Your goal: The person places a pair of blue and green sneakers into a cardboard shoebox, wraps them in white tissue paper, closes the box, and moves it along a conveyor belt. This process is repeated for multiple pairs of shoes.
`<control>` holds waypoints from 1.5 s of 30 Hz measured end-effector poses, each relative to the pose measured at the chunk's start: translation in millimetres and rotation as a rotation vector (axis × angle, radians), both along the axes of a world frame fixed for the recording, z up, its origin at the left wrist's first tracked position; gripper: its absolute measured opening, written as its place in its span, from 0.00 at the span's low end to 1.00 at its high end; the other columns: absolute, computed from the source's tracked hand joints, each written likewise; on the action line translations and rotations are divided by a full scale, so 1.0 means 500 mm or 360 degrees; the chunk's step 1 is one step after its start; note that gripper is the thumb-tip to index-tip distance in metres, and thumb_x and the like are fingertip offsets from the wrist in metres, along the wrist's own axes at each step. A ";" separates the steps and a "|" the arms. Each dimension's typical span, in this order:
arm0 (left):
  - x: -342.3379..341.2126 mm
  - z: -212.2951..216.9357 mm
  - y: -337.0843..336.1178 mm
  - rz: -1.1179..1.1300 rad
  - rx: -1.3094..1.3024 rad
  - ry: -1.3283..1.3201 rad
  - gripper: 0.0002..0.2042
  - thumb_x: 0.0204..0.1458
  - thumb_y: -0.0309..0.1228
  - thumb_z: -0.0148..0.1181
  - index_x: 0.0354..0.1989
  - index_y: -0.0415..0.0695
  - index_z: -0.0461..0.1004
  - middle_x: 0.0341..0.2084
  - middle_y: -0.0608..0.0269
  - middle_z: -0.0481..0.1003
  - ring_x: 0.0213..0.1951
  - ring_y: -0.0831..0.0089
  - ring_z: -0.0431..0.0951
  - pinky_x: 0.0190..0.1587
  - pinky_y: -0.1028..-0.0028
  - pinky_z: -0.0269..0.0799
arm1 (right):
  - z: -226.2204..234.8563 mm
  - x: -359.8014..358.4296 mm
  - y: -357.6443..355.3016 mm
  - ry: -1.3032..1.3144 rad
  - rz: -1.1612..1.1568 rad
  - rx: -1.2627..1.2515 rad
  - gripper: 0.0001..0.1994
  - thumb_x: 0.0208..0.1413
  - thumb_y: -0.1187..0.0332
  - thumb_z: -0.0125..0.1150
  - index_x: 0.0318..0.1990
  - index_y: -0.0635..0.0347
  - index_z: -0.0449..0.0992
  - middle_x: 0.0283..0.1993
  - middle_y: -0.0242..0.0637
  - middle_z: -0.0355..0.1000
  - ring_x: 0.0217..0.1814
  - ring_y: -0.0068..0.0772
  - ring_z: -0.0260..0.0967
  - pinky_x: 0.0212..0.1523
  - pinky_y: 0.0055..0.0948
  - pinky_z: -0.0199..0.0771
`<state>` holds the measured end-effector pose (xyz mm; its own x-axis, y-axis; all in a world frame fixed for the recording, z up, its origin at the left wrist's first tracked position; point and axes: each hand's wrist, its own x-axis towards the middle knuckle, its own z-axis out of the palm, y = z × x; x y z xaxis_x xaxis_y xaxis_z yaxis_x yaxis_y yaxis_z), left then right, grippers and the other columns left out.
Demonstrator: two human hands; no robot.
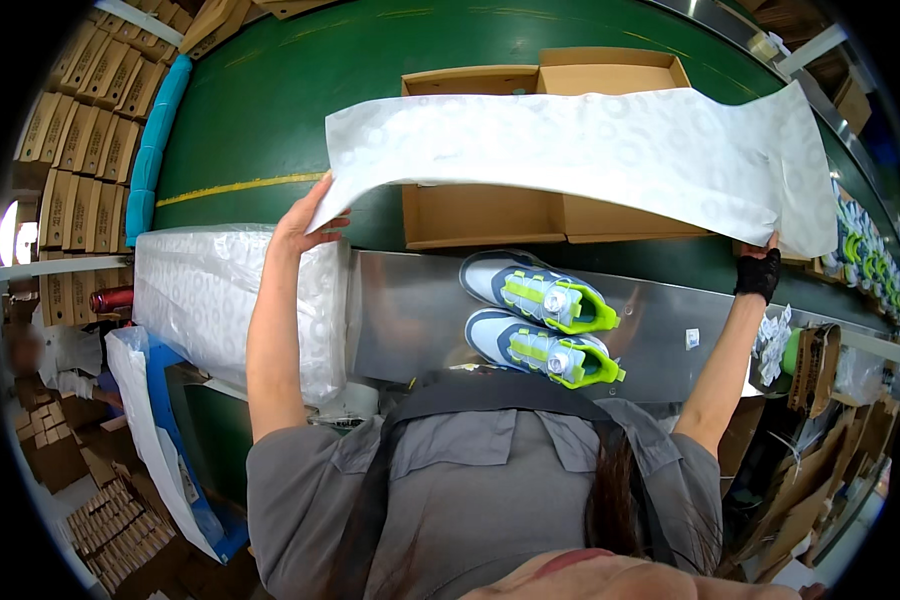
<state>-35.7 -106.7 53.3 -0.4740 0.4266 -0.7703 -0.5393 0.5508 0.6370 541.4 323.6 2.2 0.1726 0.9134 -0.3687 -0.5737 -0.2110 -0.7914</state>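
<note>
A wide sheet of white patterned wrapping paper [560, 140] is stretched between my hands, sagging along its near edge. My left hand [308, 220] pinches its left end, with some fingers spread behind. My right hand [760, 270], in a dark fingerless glove, grips the near right corner. Beneath the paper lies an open brown cardboard shoebox [480, 215], its middle hidden by the sheet. Nearer to me, a pair of light blue sneakers with lime green trim and dials sits side by side: the far sneaker [510, 280] and the near sneaker [505, 338].
The box rests on a green conveyor belt [260, 130]; the sneakers stand on a metal ledge [400, 300]. A plastic-covered stack of white paper [230, 300] is at the left. Stacked cartons [80, 130] line the far left. More shoes [865, 245] are at the right.
</note>
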 end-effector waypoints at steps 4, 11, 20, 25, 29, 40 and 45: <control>-0.037 -0.060 0.028 -0.0248 0.0365 0.0347 0.18 0.47 0.38 0.60 0.41 0.38 0.71 0.33 0.60 0.74 0.31 0.75 0.73 0.34 0.76 0.69 | -0.039 0.051 0.029 0.0128 0.0069 0.0080 0.17 0.50 0.58 0.56 0.43 0.57 0.69 0.42 0.32 0.70 0.47 0.32 0.64 0.45 0.33 0.66; -0.066 -0.122 -0.035 0.0174 0.0328 0.0500 0.24 0.45 0.42 0.61 0.45 0.38 0.68 0.38 0.58 0.72 0.38 0.70 0.72 0.39 0.68 0.68 | -0.003 -0.038 -0.245 -0.0933 0.0091 0.0263 0.19 0.47 0.68 0.60 0.47 0.60 0.65 0.42 0.35 0.67 0.42 0.29 0.64 0.39 0.29 0.67; 0.131 -0.195 0.101 0.0405 0.0618 -0.0503 0.23 0.44 0.42 0.61 0.49 0.52 0.65 0.43 0.66 0.70 0.46 0.70 0.68 0.46 0.64 0.65 | 0.042 -0.146 -0.627 -0.2639 0.2136 0.2228 0.13 0.34 0.58 0.63 0.23 0.56 0.71 0.24 0.34 0.67 0.35 0.33 0.65 0.46 0.52 0.56; 0.191 -0.242 0.101 0.0504 0.0781 -0.0492 0.20 0.48 0.36 0.58 0.50 0.47 0.63 0.45 0.63 0.69 0.47 0.67 0.68 0.48 0.62 0.66 | 0.167 -0.212 -0.571 -0.2405 0.2302 0.2087 0.13 0.38 0.57 0.61 0.23 0.58 0.71 0.26 0.34 0.69 0.35 0.34 0.67 0.51 0.51 0.54; 0.158 -0.256 0.042 0.0598 0.0916 -0.0345 0.18 0.51 0.32 0.54 0.49 0.40 0.62 0.44 0.58 0.69 0.45 0.65 0.71 0.46 0.62 0.69 | 0.285 -0.290 -0.492 -0.1392 0.2297 0.1147 0.15 0.44 0.59 0.61 0.34 0.61 0.73 0.31 0.30 0.71 0.33 0.26 0.67 0.47 0.28 0.61; 0.151 0.004 0.082 0.0559 0.1193 0.0203 0.19 0.48 0.32 0.58 0.45 0.35 0.65 0.39 0.59 0.71 0.41 0.70 0.72 0.45 0.70 0.69 | -0.070 -0.615 -0.342 -0.1834 0.1150 0.1063 0.17 0.44 0.58 0.63 0.34 0.63 0.73 0.28 0.38 0.72 0.28 0.25 0.68 0.31 0.25 0.67; 0.220 0.038 0.166 -0.0368 0.1162 0.0304 0.17 0.48 0.33 0.58 0.42 0.35 0.67 0.36 0.60 0.73 0.41 0.74 0.71 0.43 0.73 0.68 | -0.051 -0.733 -0.390 -0.1840 0.2374 0.1185 0.21 0.43 0.57 0.55 0.42 0.64 0.70 0.40 0.50 0.70 0.43 0.47 0.67 0.45 0.31 0.65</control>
